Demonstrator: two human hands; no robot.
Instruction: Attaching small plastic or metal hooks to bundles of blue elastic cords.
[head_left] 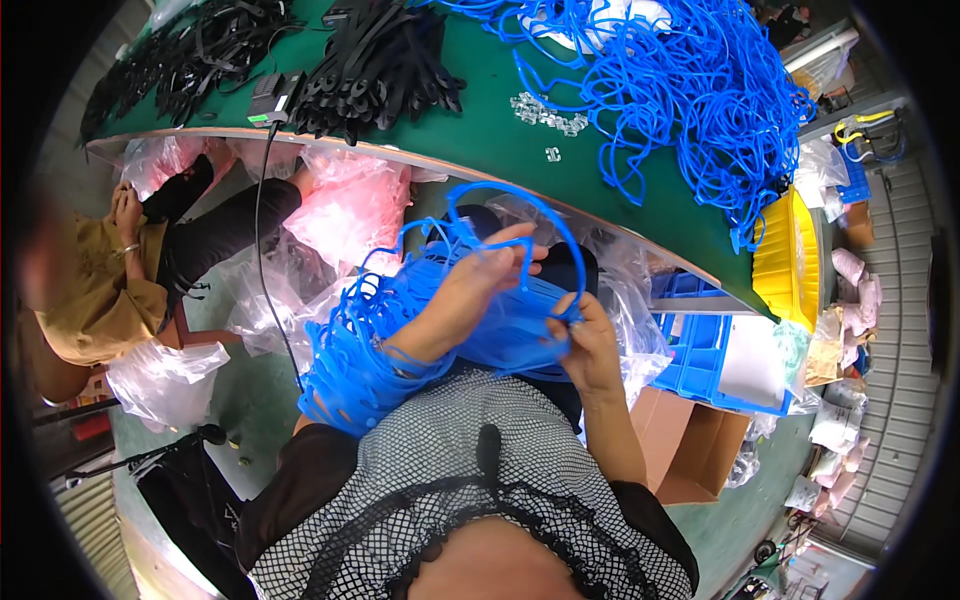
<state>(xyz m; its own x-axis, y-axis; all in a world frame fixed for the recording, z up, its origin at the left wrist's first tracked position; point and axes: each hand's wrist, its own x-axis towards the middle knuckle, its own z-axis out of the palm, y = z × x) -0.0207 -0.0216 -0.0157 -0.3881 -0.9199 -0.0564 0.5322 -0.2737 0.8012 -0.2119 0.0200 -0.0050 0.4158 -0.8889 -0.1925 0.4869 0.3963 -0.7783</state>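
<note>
Nearest: the right hand is pinching a blue cord between thumb and fingertips. The left hand is sitting slightly farther forward, fingers extended and close together beside the cord; cannot tell whether they are gripping it.

The cord is lying in front of the chest, between lap and table edge. It is bowing away from the wearer in an open arc, ahead of the left fingers and up-left from the right pinch. Its longer line is slanting from far left to near right, the near-right end meeting the right fingers. So the right hand is touching; the left fingers are standing within the curve.

Around the left forearm, a thick bundle of blue cords is hanging, and more are spreading over the lap.

Farther: the green table is bearing clear clips, black straps and a tangled blue pile. A yellow tray is standing at its right end.
</note>
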